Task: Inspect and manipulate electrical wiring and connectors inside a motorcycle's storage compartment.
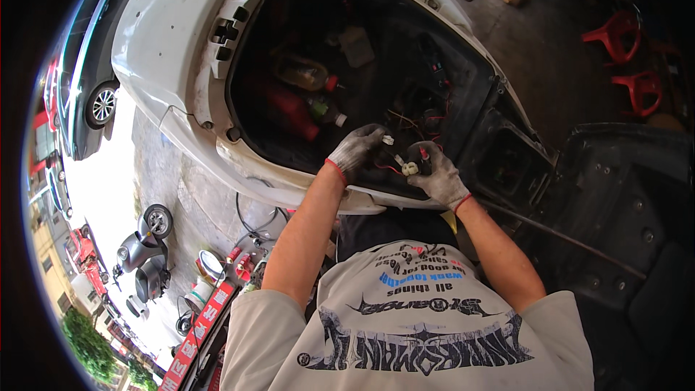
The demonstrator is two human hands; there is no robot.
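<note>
My left hand, in a grey work glove with a red cuff, is closed with a small white wire connector at its fingertips. Close by on the right, my gloved right hand pinches a cream-coloured wire connector. Something small and red shows by its fingers. The two connectors are apart. Both hands are over the near edge of the open under-seat compartment of a white scooter. Thin red and orange wires run through the compartment just beyond my hands.
Inside the dark compartment lie a bottle of yellowish liquid, a red bottle and a pale box. The raised black seat stands at right. Red plastic chairs are far right; a dark scooter is parked at left.
</note>
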